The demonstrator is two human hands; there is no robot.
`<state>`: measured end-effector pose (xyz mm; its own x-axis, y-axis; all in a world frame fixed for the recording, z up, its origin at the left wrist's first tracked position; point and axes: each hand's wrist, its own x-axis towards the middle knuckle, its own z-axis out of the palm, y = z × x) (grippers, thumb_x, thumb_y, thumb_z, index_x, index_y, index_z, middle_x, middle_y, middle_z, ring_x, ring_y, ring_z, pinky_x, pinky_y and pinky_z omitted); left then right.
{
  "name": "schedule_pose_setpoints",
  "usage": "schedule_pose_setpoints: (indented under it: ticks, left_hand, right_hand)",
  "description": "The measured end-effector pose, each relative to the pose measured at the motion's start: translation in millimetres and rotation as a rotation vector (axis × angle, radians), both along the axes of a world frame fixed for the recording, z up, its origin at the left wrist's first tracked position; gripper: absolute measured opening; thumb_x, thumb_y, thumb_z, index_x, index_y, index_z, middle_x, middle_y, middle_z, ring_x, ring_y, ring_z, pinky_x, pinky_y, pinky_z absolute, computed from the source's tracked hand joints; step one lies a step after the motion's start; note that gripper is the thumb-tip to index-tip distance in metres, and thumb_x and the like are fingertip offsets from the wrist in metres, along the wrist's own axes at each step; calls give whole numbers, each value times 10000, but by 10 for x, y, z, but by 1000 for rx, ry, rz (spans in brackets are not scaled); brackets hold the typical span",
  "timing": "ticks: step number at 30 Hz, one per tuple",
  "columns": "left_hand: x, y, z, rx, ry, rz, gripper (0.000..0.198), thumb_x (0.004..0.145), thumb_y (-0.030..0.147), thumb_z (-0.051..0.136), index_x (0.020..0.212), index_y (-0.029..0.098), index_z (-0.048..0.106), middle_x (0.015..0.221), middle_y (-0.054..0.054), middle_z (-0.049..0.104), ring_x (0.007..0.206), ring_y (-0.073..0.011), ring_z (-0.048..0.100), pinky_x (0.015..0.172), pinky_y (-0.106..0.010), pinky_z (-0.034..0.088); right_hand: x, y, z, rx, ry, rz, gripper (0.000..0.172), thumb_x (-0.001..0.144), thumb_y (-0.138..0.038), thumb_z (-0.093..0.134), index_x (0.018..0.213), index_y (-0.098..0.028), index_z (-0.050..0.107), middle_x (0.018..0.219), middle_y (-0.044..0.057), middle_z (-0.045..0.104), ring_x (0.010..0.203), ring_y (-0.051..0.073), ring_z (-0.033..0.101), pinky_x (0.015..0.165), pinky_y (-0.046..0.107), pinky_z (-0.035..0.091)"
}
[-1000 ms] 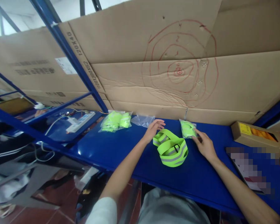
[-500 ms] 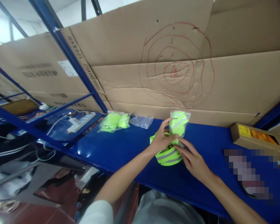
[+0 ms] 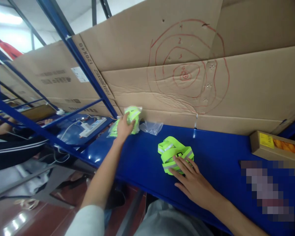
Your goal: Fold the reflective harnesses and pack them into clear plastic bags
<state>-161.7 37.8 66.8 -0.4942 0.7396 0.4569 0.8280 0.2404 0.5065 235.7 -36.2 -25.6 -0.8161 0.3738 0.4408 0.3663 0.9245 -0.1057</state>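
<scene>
My left hand point(image 3: 124, 128) is at the back left of the table, its fingers and thumb around a clear plastic bag of neon-yellow reflective straps point(image 3: 134, 113). That bag is over another bagged bundle of the same straps point(image 3: 113, 130), which my hand partly covers. Loose reflective straps point(image 3: 171, 149) with grey stripes and a black buckle lie coiled in a heap at the table's middle. On the near right side of this heap rests my right hand point(image 3: 193, 182), fingers spread and not gripping.
An empty-looking clear bag point(image 3: 151, 127) lies beside the bagged straps. Tall cardboard point(image 3: 255, 85) lines the back of the blue table point(image 3: 218, 164). A box point(image 3: 272, 144) and a blurred-out item are at right. Blue rack bars point(image 3: 88, 75) and a power strip point(image 3: 92, 127) are left.
My left hand has carried the bagged straps from above the loose heap leftward to the other bag. My right hand has drawn back slightly and opened over the heap.
</scene>
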Motion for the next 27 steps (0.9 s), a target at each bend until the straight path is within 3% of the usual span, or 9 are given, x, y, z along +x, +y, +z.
schedule_pose_setpoints:
  ticks: [3, 7, 13, 16, 18, 20, 21, 23, 27]
  left_hand:
    - [-308, 219, -27, -195, 31, 74, 573, 907, 330, 669, 1439, 156, 545, 1410, -215, 588, 1348, -428, 525, 1132, -635, 376]
    - [-399, 404, -199, -369, 58, 118, 538, 938, 451, 666, 1395, 183, 573, 1424, -160, 588, 1355, -372, 522, 1154, -659, 340]
    - [-128, 292, -129, -317, 149, 69, 734, 929, 534, 564, 1531, 137, 429, 1618, -317, 329, 1489, -568, 271, 1083, -846, 174]
    - [288, 35, 35, -274, 196, -193, 653, 966, 543, 524, 1523, 205, 473, 1637, -203, 374, 1519, -454, 304, 1180, -724, 240]
    - [642, -167, 124, -277, 192, -519, 577, 960, 573, 564, 1483, 334, 533, 1537, -48, 546, 1425, -312, 491, 1201, -498, 382]
    - [973, -314, 160, -201, 133, -958, 549, 990, 507, 565, 1502, 312, 527, 1494, -52, 589, 1387, -298, 540, 1192, -470, 402]
    - [1107, -347, 146, -181, 124, -1054, 539, 995, 475, 573, 1511, 325, 518, 1486, -45, 596, 1390, -293, 540, 1195, -471, 396]
    - [1285, -325, 37, -178, 82, -1125, 517, 986, 444, 597, 1488, 330, 550, 1505, -55, 579, 1426, -315, 503, 1214, -508, 358]
    - [1303, -57, -403, -357, -63, -1175, 655, 936, 495, 658, 1542, 326, 475, 1633, -78, 424, 1528, -330, 359, 1253, -521, 278]
  right_hand:
    - [16, 20, 14, -9, -13, -18, 502, 1009, -234, 581, 1503, -293, 517, 1695, 107, 310, 1537, 342, 354, 1166, 634, 414]
    - [44, 66, 29, -31, -3, -35, 527, 1018, -238, 564, 1534, -304, 481, 1701, 122, 292, 1533, 348, 359, 1145, 631, 435]
    - [47, 95, 21, -66, 15, -47, 546, 1000, -221, 587, 1525, -341, 495, 1699, 107, 298, 1522, 356, 378, 1154, 638, 421]
    - [39, 91, 50, -88, 15, -47, 550, 994, -221, 599, 1522, -342, 500, 1684, 108, 337, 1525, 345, 376, 1164, 621, 414]
    - [40, 96, 82, -104, 3, -53, 537, 1002, -226, 592, 1518, -343, 502, 1672, 114, 360, 1528, 332, 371, 1175, 610, 396]
    - [47, 118, 112, -114, -2, -59, 488, 1019, -243, 573, 1497, -329, 524, 1658, 128, 381, 1530, 322, 367, 1183, 603, 377]
    - [53, 134, 124, -120, 1, -61, 457, 1027, -251, 563, 1478, -319, 543, 1648, 136, 394, 1529, 318, 368, 1185, 598, 370]
    - [71, 175, 138, -134, 26, -68, 396, 1036, -263, 551, 1429, -302, 583, 1614, 140, 440, 1516, 308, 386, 1185, 577, 371]
    - [129, 263, 135, -164, 95, -101, 243, 1032, -281, 571, 1257, -272, 662, 1467, 120, 581, 1443, 287, 474, 1174, 528, 383]
